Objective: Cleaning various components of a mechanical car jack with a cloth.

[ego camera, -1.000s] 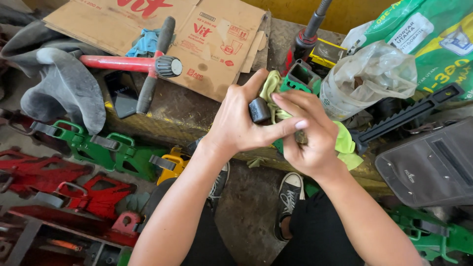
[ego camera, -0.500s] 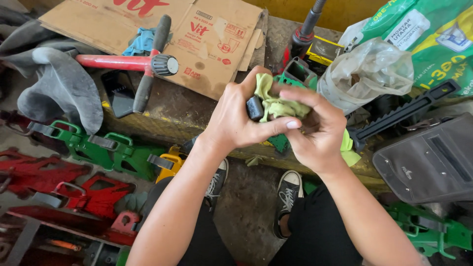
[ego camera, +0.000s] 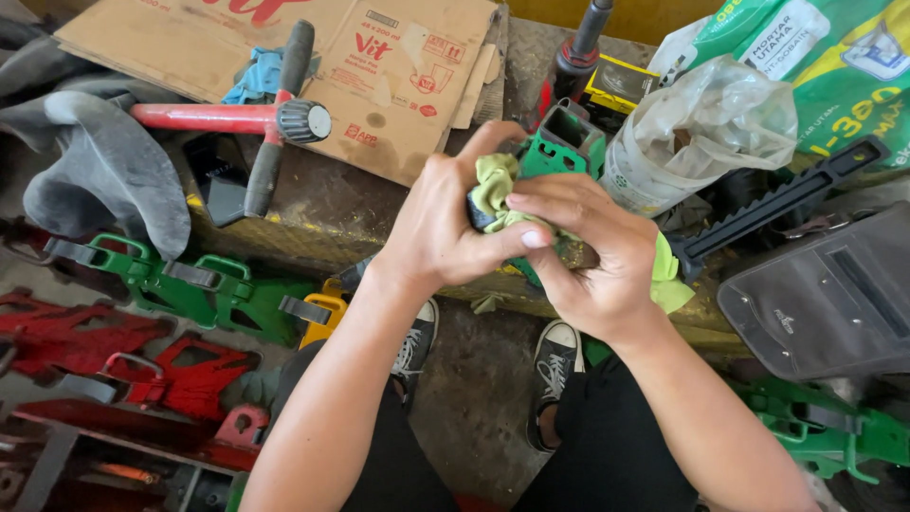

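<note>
Green cloth is bunched around a small dark part pinched in the left hand fingers at mid-frame above the worktop, with the right hand fingers curled over the cloth from the right, equally near.

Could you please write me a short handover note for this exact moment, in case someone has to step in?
Left hand: grips a small dark part wrapped in the yellow-green cloth.
Right hand: presses the cloth around that part, fingers curled over it; the cloth's tail hangs by the wrist.
Nearby: green tool body just behind the hands, red-handled tool on the cardboard.
Done: part bundled in cloth.
Left: the part is not set down yet; how clean it is cannot be seen.
</note>
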